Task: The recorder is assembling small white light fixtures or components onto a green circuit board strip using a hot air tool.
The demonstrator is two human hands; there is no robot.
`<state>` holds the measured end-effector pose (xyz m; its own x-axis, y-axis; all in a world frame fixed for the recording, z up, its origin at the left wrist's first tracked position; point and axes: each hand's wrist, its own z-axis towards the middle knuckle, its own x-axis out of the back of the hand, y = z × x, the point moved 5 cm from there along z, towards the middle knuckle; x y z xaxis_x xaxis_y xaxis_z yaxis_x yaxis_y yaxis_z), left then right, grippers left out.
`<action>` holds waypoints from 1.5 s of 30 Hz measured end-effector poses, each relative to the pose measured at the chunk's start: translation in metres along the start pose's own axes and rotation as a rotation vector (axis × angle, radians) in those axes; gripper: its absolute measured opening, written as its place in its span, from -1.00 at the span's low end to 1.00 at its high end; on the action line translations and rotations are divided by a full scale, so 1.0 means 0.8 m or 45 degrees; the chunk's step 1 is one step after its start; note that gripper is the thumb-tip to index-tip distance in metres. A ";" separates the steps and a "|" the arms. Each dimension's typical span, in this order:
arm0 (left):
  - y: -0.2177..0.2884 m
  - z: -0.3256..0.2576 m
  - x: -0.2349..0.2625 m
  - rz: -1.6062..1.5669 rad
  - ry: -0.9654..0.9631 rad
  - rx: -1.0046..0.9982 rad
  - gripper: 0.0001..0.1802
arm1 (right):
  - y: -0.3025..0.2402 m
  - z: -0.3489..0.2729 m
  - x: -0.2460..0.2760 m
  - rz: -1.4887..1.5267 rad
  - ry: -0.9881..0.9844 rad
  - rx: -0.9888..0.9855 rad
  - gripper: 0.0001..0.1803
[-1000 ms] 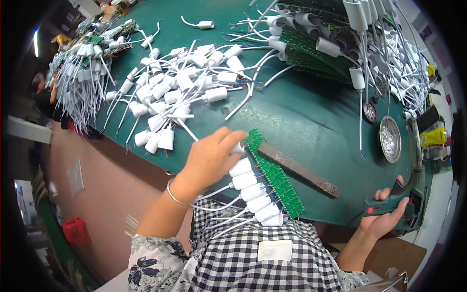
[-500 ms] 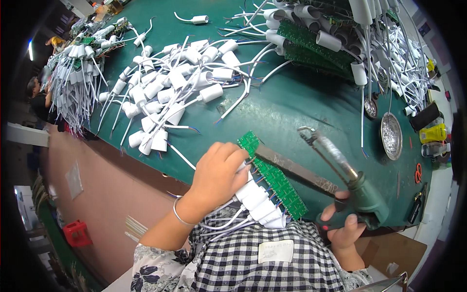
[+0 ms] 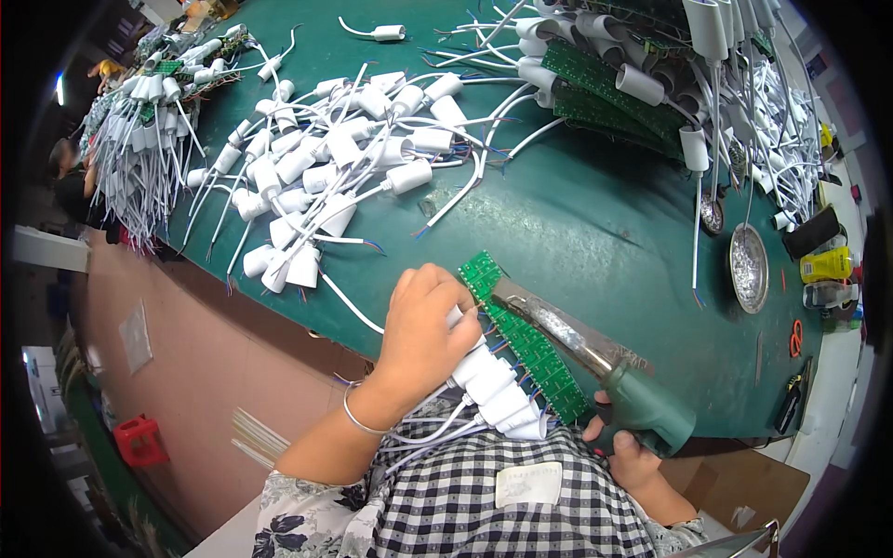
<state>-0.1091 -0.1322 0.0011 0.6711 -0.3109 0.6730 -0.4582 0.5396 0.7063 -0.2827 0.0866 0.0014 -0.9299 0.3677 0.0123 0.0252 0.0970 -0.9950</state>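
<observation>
My left hand (image 3: pixel 423 325) is closed round a white cylinder with a cable (image 3: pixel 455 317), held against the upper end of a narrow green circuit board (image 3: pixel 539 361). Thin wires run from this board to several more white cylinders (image 3: pixel 502 395) lying below it, over a checked apron. In my right hand (image 3: pixel 633 462) is a green soldering gun (image 3: pixel 649 409), gripped by its handle. Its metal tip reaches the board beside my left fingers; whether it touches the wire I cannot tell. A flat dark metal bar (image 3: pixel 625 353) lies across the board, partly behind the gun.
A heap of white cabled cylinders (image 3: pixel 339 153) covers the far left of the green table (image 3: pixel 549 223). Circuit boards with cylinders (image 3: pixel 614 98) are stacked at the far right. Nearer on the right are a round metal dish (image 3: pixel 749 270), orange-handled scissors (image 3: pixel 795 338) and a yellow bottle (image 3: pixel 826 265).
The soldering gun has come down and to the left, bringing its tip from above the table to the board by my left hand. My left hand has barely shifted.
</observation>
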 end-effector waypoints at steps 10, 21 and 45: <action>0.000 0.000 -0.003 0.022 0.048 0.048 -0.92 | -0.019 0.016 -0.005 -0.343 -0.105 0.160 -0.78; -0.002 -0.001 -0.004 0.090 -0.029 0.124 -0.92 | -0.013 0.017 -0.006 -0.212 -0.101 0.125 -0.76; 0.001 0.002 -0.006 0.116 -0.031 0.107 -0.91 | 0.007 0.009 -0.002 -0.400 -0.063 -0.024 -0.69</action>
<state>-0.1132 -0.1317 -0.0014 0.6106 -0.2830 0.7397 -0.5649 0.4990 0.6572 -0.2834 0.0798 -0.0049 -0.9100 0.2713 0.3135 -0.2599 0.2157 -0.9412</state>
